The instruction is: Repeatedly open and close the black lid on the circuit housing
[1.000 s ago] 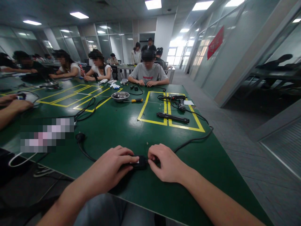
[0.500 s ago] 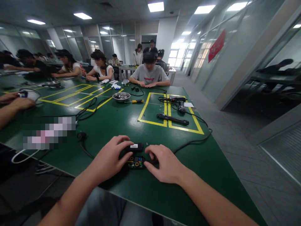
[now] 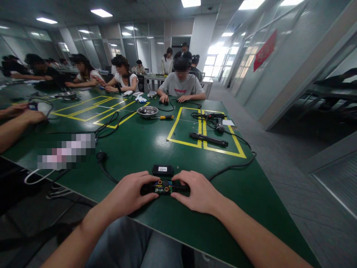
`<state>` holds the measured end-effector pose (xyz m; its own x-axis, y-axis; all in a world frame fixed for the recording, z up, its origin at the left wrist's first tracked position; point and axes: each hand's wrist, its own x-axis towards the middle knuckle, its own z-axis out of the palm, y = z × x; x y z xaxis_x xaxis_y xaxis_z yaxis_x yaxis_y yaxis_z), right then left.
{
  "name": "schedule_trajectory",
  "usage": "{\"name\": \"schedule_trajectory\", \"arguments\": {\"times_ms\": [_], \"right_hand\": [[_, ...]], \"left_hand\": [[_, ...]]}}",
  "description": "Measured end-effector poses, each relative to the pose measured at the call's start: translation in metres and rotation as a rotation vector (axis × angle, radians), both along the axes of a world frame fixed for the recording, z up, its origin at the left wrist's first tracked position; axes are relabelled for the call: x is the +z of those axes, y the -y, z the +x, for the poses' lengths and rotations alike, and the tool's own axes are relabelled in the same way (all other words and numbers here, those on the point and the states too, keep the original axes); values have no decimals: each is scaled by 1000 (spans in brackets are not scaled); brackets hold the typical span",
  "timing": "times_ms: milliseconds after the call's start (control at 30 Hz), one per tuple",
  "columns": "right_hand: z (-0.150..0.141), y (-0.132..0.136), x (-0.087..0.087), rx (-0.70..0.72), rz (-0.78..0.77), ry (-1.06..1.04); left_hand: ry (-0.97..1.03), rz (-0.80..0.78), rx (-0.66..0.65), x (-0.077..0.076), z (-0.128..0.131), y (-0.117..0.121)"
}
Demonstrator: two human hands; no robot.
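An opened black cable box (image 3: 164, 187) lies on the green table (image 3: 134, 156), its circuit board with copper coils facing up. My left hand (image 3: 136, 190) grips its left end between thumb and fingers. At the right end, my right hand (image 3: 192, 190) pinches the box the same way. Just beyond the box rests its black cover (image 3: 163, 170), label upward, touched by neither hand. A black cord with a plug (image 3: 102, 157) runs out to the left, and another cord (image 3: 231, 169) runs off to the right.
Farther back are a metal bowl (image 3: 147, 111), a screwdriver (image 3: 166, 117) and a black rod-shaped tool (image 3: 208, 139). More black cabled gear (image 3: 219, 125) lies within yellow tape. A blurred-out pale object (image 3: 68, 150) is at left. A co-worker's hands (image 3: 28, 115) work at the far left.
My left hand lifted the cover off the box and laid it down just beyond. It then came back to the left end of the box. The right hand stayed at the right end.
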<state>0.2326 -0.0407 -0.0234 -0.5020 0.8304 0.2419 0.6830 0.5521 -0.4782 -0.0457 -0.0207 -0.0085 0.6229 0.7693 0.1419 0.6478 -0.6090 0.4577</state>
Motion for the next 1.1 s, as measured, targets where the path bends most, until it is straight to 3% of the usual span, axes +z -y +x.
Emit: {"name": "schedule_trajectory", "arguments": {"times_ms": [267,533,767,900,1100], "right_hand": [[5,1,5,16,27,-70],[6,-3,3,52,125,-15],[7,-2,4,39,91,-37],[6,-2,3,34,78,-49],[6,-1,5,32,80,-47]], "left_hand": [[156,-28,-37,9,-7,2],[-12,173,-68,26,7,-15],[-23,52,5,15,22,-43],[104,79,13,18,12,-28],[55,80,-210,15,10,-1]]}}
